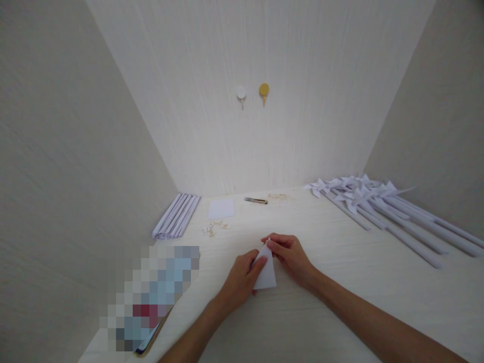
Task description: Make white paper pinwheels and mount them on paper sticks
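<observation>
Far to the left of our hands lies a bundle of rolled paper sticks (176,216), parked against the wall. Our left hand (242,276) pinches the lower edge of a folded white paper (266,272) flat on the worktop (340,282), steadying it, while our right hand (289,254) closes fingertips on its top corner. Well right, finished pinwheels (378,204) lie fanned, out of the way.
</observation>
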Demonstrator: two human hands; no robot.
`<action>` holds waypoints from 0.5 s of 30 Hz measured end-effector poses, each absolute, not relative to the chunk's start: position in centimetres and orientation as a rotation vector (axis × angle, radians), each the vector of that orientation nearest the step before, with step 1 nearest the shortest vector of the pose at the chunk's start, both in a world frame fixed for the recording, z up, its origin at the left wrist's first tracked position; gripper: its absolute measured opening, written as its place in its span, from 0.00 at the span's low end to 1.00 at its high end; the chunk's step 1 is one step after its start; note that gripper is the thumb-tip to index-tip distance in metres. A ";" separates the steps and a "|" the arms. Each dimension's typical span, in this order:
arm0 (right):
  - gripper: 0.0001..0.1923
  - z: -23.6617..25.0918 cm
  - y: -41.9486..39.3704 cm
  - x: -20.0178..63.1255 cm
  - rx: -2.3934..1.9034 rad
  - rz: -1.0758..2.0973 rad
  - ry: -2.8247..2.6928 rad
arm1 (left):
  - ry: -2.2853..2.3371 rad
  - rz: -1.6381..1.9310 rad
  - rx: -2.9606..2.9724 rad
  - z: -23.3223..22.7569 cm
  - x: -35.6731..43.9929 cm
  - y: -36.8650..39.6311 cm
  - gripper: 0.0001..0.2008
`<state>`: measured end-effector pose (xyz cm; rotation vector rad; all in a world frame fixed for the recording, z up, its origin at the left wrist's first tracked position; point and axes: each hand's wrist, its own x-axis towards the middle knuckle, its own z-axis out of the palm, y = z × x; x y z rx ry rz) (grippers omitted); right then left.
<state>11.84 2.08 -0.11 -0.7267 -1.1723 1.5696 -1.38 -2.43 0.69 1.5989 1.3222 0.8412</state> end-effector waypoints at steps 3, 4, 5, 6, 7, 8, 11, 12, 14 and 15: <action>0.06 0.0 2.0 11.8 -0.723 1.554 -1.170 | 1.331 0.824 1.614 0.8 -1.4 -2.5 0.18; 0.06 0.0 2.0 11.8 -0.717 1.551 -1.173 | 1.342 0.815 1.618 0.8 -1.4 -2.5 0.18; 0.05 0.0 2.0 11.8 -0.711 1.547 -1.175 | 1.354 0.808 1.625 0.9 -1.3 -2.5 0.18; 0.05 0.0 2.1 11.8 -0.706 1.543 -1.175 | 1.364 0.802 1.634 0.9 -1.3 -2.5 0.18; 0.05 -0.1 2.1 11.8 -0.703 1.541 -1.175 | 1.372 0.799 1.643 0.9 -1.2 -2.5 0.18; 0.05 -0.1 2.2 11.8 -0.702 1.537 -1.178 | 1.378 0.798 1.649 0.9 -1.2 -2.6 0.18; 0.05 -0.2 2.3 11.9 -0.705 1.520 -1.192 | 1.381 0.807 1.643 0.9 -1.2 -2.6 0.17; 0.06 -0.2 2.3 11.9 -0.706 1.515 -1.196 | 1.378 0.813 1.641 0.9 -1.1 -2.6 0.17; 0.06 -0.2 2.2 11.9 -0.710 1.505 -1.201 | 1.370 0.829 1.640 0.8 -1.2 -2.6 0.17; 0.06 -0.2 2.2 11.9 -0.713 1.503 -1.204 | 1.368 0.833 1.641 0.8 -1.2 -2.6 0.17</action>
